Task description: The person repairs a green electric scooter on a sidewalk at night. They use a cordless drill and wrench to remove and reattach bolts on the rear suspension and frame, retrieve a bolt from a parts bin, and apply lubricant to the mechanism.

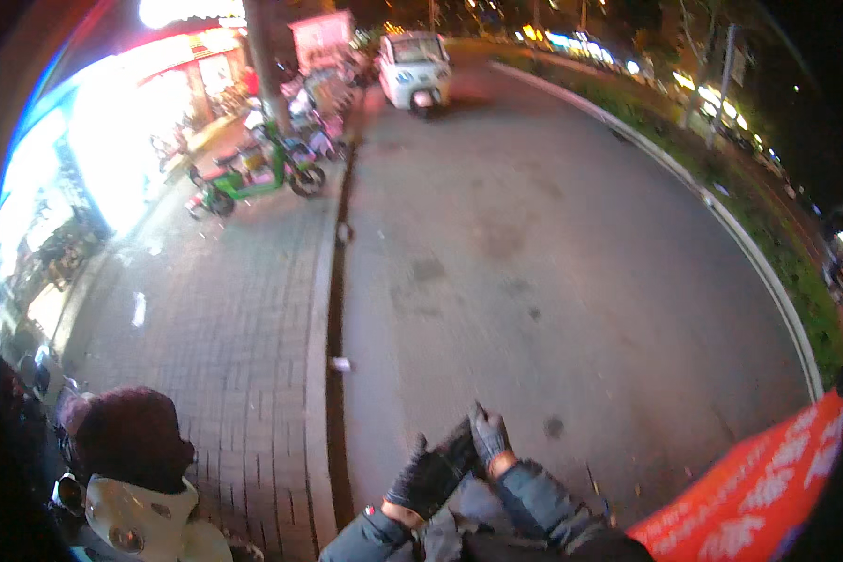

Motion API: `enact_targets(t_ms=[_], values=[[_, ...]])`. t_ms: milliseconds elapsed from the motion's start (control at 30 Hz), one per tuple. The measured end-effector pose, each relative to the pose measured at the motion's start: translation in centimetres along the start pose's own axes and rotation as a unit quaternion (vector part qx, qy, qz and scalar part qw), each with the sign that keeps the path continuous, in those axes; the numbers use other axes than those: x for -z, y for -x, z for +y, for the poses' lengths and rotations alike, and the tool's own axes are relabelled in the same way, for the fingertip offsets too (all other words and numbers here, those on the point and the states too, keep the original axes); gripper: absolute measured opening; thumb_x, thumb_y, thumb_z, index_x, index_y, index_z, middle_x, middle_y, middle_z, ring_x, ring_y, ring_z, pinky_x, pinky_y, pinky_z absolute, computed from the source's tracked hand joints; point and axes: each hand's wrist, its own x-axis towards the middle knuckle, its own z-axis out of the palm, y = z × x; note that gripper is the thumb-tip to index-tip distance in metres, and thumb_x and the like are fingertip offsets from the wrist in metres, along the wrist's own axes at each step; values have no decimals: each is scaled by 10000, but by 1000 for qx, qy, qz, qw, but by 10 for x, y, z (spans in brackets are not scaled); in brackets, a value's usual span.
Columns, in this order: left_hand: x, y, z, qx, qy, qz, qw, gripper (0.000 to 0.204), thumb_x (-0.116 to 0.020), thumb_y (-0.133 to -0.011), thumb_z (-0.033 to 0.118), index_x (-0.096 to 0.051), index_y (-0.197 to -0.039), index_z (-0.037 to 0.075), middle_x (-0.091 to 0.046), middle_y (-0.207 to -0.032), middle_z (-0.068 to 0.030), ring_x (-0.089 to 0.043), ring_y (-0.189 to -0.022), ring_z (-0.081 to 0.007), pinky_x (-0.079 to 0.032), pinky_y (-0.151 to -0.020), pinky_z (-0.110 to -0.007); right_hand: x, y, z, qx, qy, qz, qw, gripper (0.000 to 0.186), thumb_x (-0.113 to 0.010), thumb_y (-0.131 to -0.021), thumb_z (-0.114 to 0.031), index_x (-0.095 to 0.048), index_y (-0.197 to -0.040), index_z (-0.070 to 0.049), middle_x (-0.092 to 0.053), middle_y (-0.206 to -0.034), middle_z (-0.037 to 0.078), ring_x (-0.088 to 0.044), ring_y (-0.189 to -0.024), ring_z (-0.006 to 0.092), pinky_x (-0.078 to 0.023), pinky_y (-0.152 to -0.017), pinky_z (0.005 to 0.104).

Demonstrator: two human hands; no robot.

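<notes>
My two gloved hands meet low in the middle of the view. A dark glove covers my left hand [431, 478], whose thumb stands apart while the other fingers stretch toward the right. Against those fingertips my right hand [490, 437], in a grey glove, is closed with one finger or the thumb pointing up. Whatever lies between its fingers is hidden. Bare wrist shows between each glove and the grey-blue jacket sleeves [543, 506].
A brick sidewalk with a kerb [323, 375] runs along the left, holding a pale scooter [140, 515] with a dark seat and a green scooter [253, 178]. A white three-wheeler [415, 70] stands on the road ahead. A red banner [749, 487] fills the lower right.
</notes>
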Motion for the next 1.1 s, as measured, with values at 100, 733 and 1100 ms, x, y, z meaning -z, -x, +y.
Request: enact_targets(t_ms=[100, 733, 1100], values=[[19, -65, 48, 36, 115, 39, 992, 692, -246, -1004, 493, -263, -1508, 19, -277, -1572, -109, -250, -1449, -231, -108, -1201, -423, -18, -86, -10, -35, 46, 24, 998, 564, -482, -977, -435, -636, -797, 77, -588, -687, 299, -547, -584, 267, -435, -615, 460], [423, -228, 283, -246, 186, 372, 875, 584, -359, -997, 493, -597, -1190, -4, -669, -1103, -197, -639, -967, -328, -518, -879, -430, -335, -326, -197, 18, -222, -605, 765, 224, -532, -932, -154, -640, -1081, -25, -674, -1061, 160, -659, -902, 270, -524, -813, 376], [581, -439, 459, -117, -336, 360, 862, 404, -343, -1002, 316, -619, -1094, 36, -682, -1054, -187, -653, -948, -325, -543, -838, -406, -420, -576, -304, -25, -293, -527, 798, 196, -504, -930, -114, -660, -974, -4, -680, -997, 149, -652, -836, 240, -524, -772, 354]])
